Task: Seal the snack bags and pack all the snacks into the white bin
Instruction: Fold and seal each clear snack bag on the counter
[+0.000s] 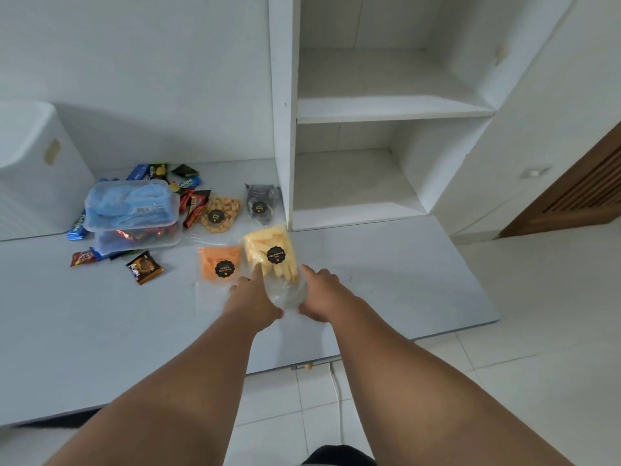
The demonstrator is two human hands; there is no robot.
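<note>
A clear bag of pale yellow sticks (271, 253) with a round black label lies on the grey-white platform (100, 331). My left hand (252, 299) and my right hand (318, 294) each grip a side of its clear open end nearest me. Left of it lies an orange chip bag (220, 265). Behind are a bag of cashew-like snacks (220, 213) and a bag of dark snacks (261, 203). The white bin (37, 169) stands at the far left against the wall.
Two stacked clear lidded tubs (132, 213) sit among several loose small snack packets (144, 267) at the left. An open white shelf unit (386, 109) rises behind the bags. The platform's front edge drops to a tiled floor (504, 381).
</note>
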